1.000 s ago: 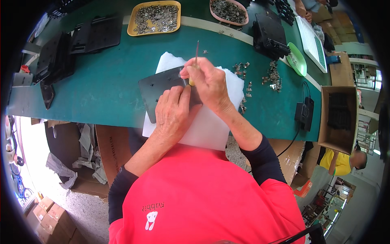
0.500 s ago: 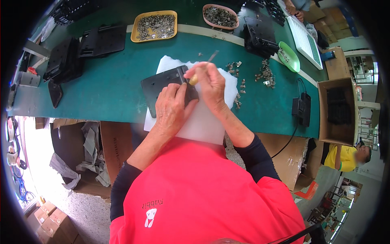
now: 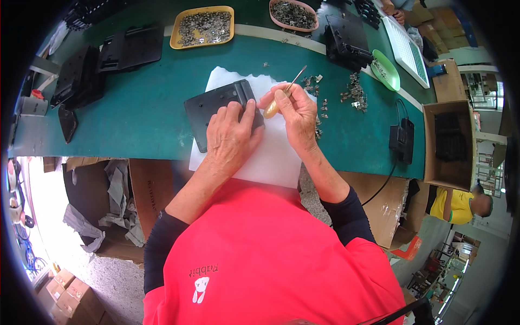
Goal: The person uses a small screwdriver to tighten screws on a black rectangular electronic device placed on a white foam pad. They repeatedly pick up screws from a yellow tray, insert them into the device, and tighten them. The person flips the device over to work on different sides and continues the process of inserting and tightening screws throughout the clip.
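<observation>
A flat black plastic panel (image 3: 208, 111) with a raised ridge along its right side lies tilted on a white foam sheet (image 3: 271, 154). My left hand (image 3: 230, 132) steadies the panel, its bent fingers over the ridge and its thumb by the right edge; what is under the fingertips is hidden. Just right of the panel, my right hand (image 3: 298, 116) holds a screwdriver (image 3: 272, 110) by its yellowish handle. The thin metal shaft points up and away, clear of the panel. Small metal clips (image 3: 324, 108) lie loose beside the sheet.
Along the back stand a yellow tray (image 3: 172, 40) of small metal parts, a pink tray (image 3: 272, 19) and a green bowl (image 3: 392, 78). Black plastic parts (image 3: 78, 78) are stacked at left, others (image 3: 346, 43) at right. A black adapter (image 3: 402, 141) with a cable sits near the right edge.
My right hand has moved back and to the right with the screwdriver, away from the ridge. My left fingers have shifted along the panel, bending more near the ridge.
</observation>
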A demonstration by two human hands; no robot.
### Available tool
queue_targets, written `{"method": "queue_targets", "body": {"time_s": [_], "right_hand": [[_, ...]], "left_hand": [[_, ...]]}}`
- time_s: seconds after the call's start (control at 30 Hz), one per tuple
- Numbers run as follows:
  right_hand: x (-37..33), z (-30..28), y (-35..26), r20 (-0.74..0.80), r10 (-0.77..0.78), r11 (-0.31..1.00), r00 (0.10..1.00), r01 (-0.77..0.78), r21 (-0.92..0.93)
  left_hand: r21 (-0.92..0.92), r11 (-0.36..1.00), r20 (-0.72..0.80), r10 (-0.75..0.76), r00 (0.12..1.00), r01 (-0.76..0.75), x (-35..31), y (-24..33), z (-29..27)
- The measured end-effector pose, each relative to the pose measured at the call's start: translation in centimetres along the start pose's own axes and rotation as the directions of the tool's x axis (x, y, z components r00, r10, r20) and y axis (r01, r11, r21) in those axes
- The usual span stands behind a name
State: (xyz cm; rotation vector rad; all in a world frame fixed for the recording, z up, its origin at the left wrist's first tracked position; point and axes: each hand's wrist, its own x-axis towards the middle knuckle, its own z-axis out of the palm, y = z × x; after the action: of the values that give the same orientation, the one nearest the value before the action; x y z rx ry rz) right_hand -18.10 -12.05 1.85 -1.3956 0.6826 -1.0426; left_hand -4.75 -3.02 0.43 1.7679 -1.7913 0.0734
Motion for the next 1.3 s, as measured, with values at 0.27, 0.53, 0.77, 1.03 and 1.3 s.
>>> {"method": "queue_targets", "body": {"time_s": [0.27, 0.53, 0.77, 1.03, 1.3], "right_hand": [[-0.4, 0.5, -0.7, -0.01, -0.001, 0.99, 1.0, 0.0, -0.143], [-1.2, 0.4, -1.8, 0.004, 0.043, 0.998, 0.999, -0.043, -0.042], [-1.2, 2.0, -1.1, 0.008, 0.088, 0.996, 0.996, -0.089, 0.009], [-2.6, 1.6, -2.7, 0.081, -0.054, 0.933, 0.995, 0.079, -0.35], [-2.2, 1.8, -3.2, 0.034, 0.115, 0.918, 0.993, -0.093, -0.385]], "left_hand": [[-0.191, 0.981, -0.081, -0.047, 0.996, 0.03, -0.7, -0.7, -0.3], [-0.214, 0.977, -0.086, -0.029, 0.996, 0.01, -1.4, -0.8, -0.3], [-0.241, 0.97, -0.09, -0.043, 0.995, 0.021, -1.4, -1.0, -0.1], [-0.238, 0.971, -0.084, -0.055, 0.995, 0.034, -1.3, -1.1, -0.1], [-0.259, 0.965, -0.068, -0.062, 0.996, 0.042, -1.2, -1.0, -0.2]]}}
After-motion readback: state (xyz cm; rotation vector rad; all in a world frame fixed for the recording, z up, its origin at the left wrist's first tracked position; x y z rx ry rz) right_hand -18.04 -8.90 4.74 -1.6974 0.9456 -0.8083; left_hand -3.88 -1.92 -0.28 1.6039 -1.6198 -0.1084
